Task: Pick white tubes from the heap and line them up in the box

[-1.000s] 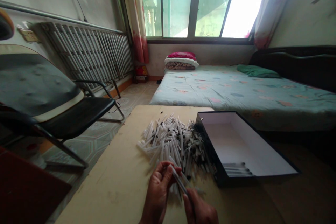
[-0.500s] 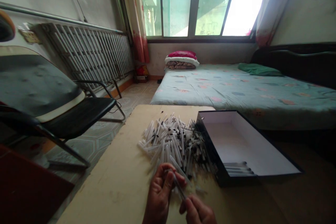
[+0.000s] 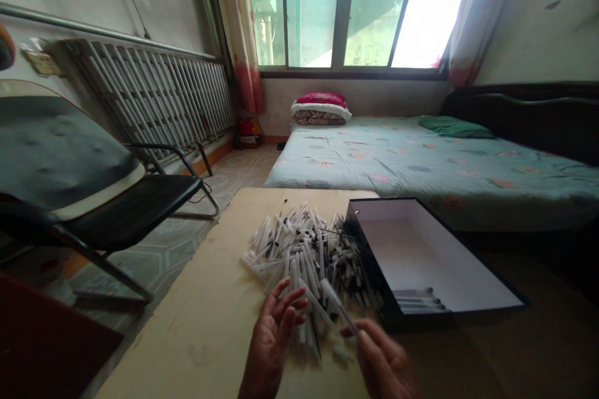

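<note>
Bed: far side, patterned sheet.
Folding chair: left, on the floor.
Tabletop: pale; bears all below.
Box: dark outside, white inside, open, right of the pile and touching it; few tubes lie in its near corner.
Pile of white tubes: black-tipped, perhaps pens, too blurred to be sure; loose heap.
Left hand: has let go of the tube both hands shared half a second ago; fingers spread wide, empty, over the pile's near edge.
Right hand: pinches that single tube alone, lifted above the pile, near the box's near corner.
</note>
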### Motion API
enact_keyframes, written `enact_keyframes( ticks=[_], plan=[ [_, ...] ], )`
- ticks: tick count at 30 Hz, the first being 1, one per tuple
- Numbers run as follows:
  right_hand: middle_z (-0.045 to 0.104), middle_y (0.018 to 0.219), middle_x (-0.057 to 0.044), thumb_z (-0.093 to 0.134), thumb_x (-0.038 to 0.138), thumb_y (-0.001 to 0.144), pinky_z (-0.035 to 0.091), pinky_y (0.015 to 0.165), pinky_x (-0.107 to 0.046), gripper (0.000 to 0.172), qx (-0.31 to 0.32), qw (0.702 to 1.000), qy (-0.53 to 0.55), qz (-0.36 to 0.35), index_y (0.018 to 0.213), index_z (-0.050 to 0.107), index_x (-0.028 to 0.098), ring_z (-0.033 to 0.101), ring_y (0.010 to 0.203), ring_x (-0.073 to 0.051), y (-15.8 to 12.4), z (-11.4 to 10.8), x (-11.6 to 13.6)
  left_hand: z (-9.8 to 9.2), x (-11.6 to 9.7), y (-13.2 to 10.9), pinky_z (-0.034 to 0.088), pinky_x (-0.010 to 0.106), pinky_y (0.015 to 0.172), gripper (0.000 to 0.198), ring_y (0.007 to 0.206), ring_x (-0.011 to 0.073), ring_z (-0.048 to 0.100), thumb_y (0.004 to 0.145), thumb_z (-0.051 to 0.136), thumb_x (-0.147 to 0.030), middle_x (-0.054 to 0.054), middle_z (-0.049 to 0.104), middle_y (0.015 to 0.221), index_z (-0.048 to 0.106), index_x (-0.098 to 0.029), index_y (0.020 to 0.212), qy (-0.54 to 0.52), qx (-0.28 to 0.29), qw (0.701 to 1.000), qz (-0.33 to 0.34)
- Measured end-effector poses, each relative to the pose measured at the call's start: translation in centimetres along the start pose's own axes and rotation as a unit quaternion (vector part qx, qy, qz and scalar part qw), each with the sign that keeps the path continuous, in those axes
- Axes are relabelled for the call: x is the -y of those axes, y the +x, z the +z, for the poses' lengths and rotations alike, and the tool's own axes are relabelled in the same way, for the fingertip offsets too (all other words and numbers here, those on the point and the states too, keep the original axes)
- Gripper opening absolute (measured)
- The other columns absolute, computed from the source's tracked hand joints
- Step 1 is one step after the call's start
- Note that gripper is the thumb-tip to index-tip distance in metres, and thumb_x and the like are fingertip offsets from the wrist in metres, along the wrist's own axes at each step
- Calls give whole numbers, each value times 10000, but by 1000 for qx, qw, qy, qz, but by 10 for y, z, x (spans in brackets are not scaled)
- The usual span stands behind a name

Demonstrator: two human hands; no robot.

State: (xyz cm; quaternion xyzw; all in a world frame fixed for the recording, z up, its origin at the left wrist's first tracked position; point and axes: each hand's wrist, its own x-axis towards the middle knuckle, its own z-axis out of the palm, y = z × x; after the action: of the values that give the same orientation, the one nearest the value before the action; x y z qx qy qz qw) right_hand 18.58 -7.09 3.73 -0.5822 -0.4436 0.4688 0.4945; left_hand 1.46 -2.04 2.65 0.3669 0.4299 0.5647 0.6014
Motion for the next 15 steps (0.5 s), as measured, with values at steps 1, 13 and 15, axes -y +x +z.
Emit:
enact_keyframes(
  ticks=[1,13,15],
  plan=[
    [301,463,78,434,609,812,250,405,-203,458,-34,997,-50,-37,885,605,190,314,402,-96,4,-17,8,-7,1,2,522,352,682,544,808,236,662,737,625,-478,141,687,1004,464,-175,1159,29,-35,999,12],
    [610,862,-73,470,104,775,340,639,-250,178,99,740,-662,-58,810,622,189,583,774,-193,137,-168,10,-70,32,9,512,297,563,429,563,164,619,772,558,-479,27,679,744,503,-196,1090,188,-229,946,134],
    [621,845,-58,492,53,728,335,641,-222,197,136,739,-657,-62,778,629,184,583,793,-174,147,-165,-2,-71,32,11,514,293,561,419,559,162,620,774,557,-474,22,677,733,505,-198,1086,187,-233,945,132]
  ],
)
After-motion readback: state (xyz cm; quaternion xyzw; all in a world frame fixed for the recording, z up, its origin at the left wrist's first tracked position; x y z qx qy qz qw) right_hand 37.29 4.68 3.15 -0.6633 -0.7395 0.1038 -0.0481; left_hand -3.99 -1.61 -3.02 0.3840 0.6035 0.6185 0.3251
